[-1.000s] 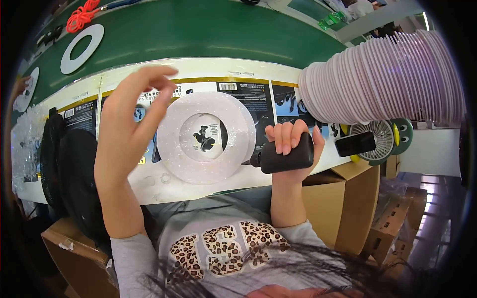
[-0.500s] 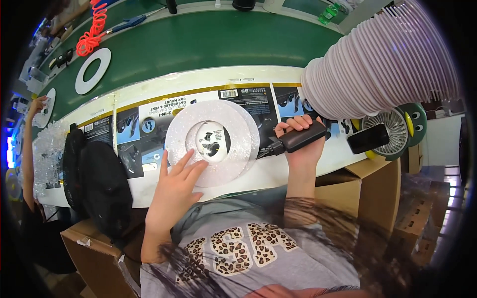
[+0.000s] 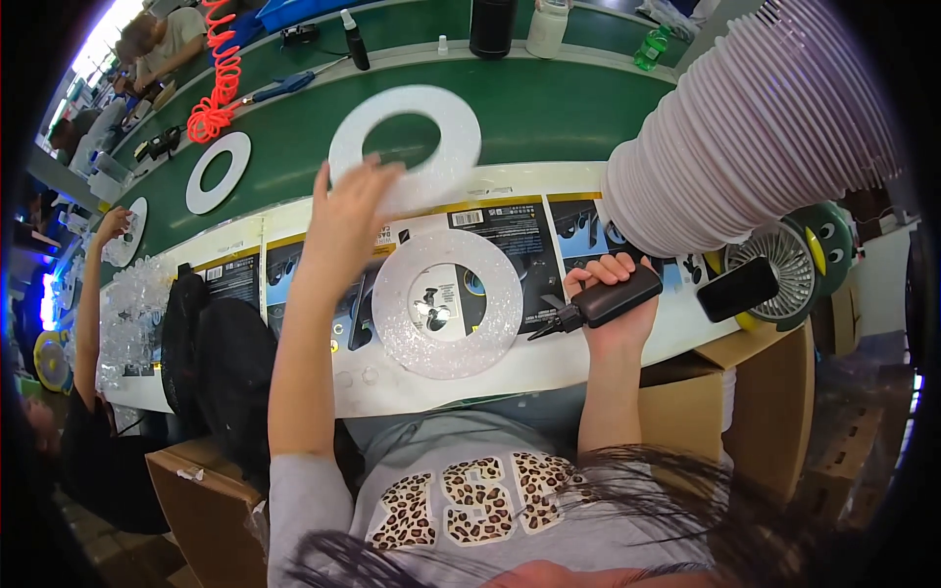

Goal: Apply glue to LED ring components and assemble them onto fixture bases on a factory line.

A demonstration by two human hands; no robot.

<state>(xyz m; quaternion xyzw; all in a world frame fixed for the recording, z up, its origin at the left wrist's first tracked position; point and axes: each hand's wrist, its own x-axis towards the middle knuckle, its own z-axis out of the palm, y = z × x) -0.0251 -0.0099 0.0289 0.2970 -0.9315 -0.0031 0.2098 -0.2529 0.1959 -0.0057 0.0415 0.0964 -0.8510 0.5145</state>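
Note:
My left hand (image 3: 343, 216) is raised over the far side of the work surface. Its fingers grip the near left edge of a flat white ring (image 3: 456, 122), blurred by motion. Below it, a second white ring (image 3: 495, 338), speckled with shiny spots, lies on the printed sheets in front of me. Through its hole shows part of a printed picture. My right hand (image 3: 622, 333) is wrapped round a black handheld bottle-like tool (image 3: 622, 299) with a narrow tip pointing left, just right of the lying ring. The tip stays apart from that ring.
A long stack of white rings (image 3: 725, 137) leans at the right, beside a green fan (image 3: 799, 279) with a black phone (image 3: 737, 290) before it. A black bag (image 3: 230, 363) and clear plastic wrap (image 3: 132, 314) lie left. Another ring (image 3: 218, 173) and a red coiled hose (image 3: 218, 98) sit farther back.
My left hand has lifted the upper ring off the other one and carried it away from me onto the far side, above the green belt. My right hand still holds the black tool.

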